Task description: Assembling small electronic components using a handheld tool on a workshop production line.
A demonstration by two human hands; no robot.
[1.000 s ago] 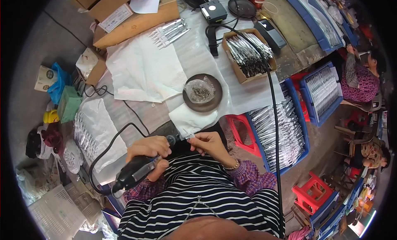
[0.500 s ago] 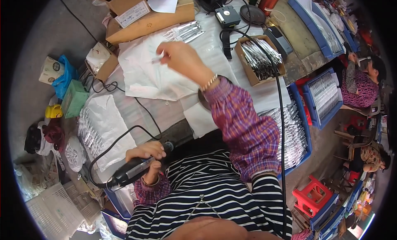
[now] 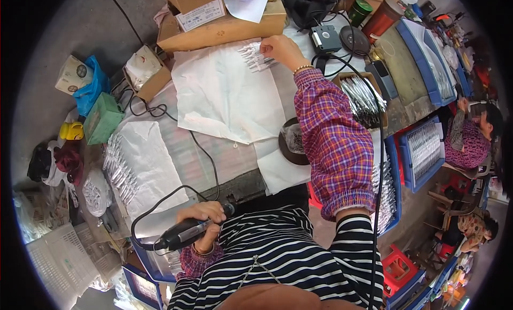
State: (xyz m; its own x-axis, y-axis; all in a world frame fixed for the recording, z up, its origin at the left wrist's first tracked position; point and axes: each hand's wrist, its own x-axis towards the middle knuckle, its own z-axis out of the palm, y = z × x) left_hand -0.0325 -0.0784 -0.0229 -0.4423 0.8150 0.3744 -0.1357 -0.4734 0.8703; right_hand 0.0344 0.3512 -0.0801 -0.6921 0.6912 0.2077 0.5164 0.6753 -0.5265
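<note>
My left hand (image 3: pixel 202 218) is closed around a black power screwdriver (image 3: pixel 179 236) with a cord, held low in front of my striped top. My right hand (image 3: pixel 282 49) reaches to the far side of the table. Its fingertips are pinched together at the right end of a row of slim silver metal parts (image 3: pixel 252 59), seemingly on one of them. These parts lie on a white sheet (image 3: pixel 230 101). Beside my right sleeve is a round dark dish (image 3: pixel 286 149), partly covered by that sleeve, with small dark pieces inside.
More silver parts (image 3: pixel 120 171) lie on paper at the left. A carton (image 3: pixel 383 112) full of silver parts and blue trays (image 3: pixel 422 149) stand to the right. Cords cross the table; one hangs over my right arm. Two people sit at far right, near a red stool (image 3: pixel 398 270).
My right hand has moved farther out and right, from above the white sheet to the row of silver parts. The left hand still grips the screwdriver. The view has shifted slightly.
</note>
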